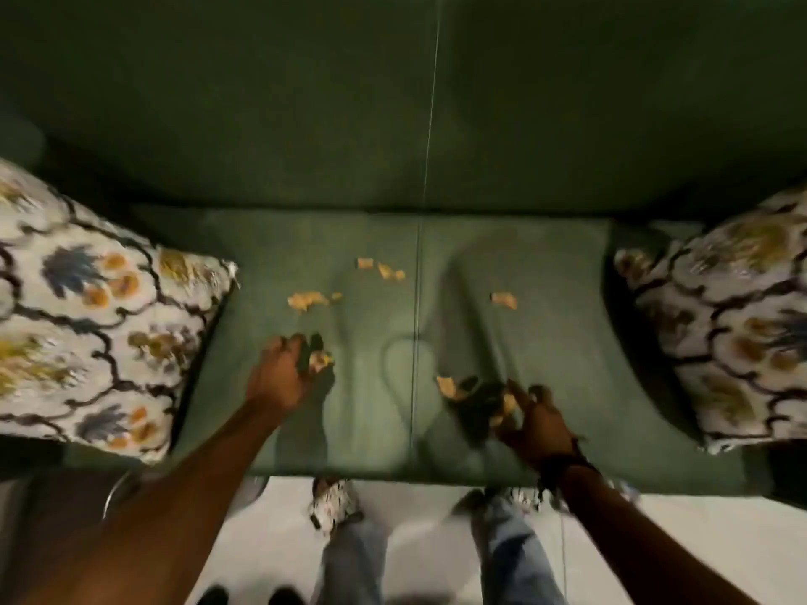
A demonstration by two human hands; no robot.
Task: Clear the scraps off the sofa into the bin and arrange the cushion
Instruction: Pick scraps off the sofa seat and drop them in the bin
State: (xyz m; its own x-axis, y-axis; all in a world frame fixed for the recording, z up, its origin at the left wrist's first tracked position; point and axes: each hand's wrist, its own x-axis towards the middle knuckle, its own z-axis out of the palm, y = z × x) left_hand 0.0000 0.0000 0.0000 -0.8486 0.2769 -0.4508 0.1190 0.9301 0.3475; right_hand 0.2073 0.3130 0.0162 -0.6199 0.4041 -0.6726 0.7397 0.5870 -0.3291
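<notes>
Over sofa (375,399), fingers (312,364) pinching scraps (321,359)

Green sofa (375,399) bears orange scraps (305,300) between two cushions (100,316).

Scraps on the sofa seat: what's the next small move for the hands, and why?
Probably finish both pinches, then reach forward. The left hand is closing on a scrap, and the right hand is gathering pieces by another scrap. Loose scraps remain farther back: a cluster, a pair and one to the right. No bin is in view.
</notes>
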